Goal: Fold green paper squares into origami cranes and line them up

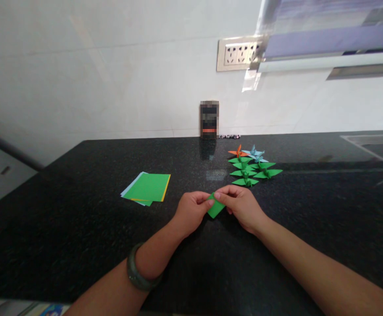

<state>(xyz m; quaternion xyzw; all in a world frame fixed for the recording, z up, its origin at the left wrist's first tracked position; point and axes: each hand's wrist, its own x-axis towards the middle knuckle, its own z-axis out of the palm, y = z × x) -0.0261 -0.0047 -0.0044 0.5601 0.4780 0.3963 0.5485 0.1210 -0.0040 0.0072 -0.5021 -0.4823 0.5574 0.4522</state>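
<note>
A small folded piece of green paper [215,210], diamond-shaped, is held between my two hands just above or on the dark countertop. My left hand [193,210] pinches its left side near the top, thumb on the upper face. On the other side my right hand [242,206] grips the upper right edge, its thumb also on the paper. The fingers cover parts of both sides. Beyond my right hand stand several green folded paper cranes [245,173], with an orange crane [239,152] and light blue cranes [255,152] behind them.
A loose stack of square paper [148,186], green on top with yellow and blue edges showing, lies to the left on the black speckled countertop [79,228]. A blurred-out phone-like object [209,119] leans on the wall, a beaded string [230,136] beside it. A sink edge [372,151] is at right.
</note>
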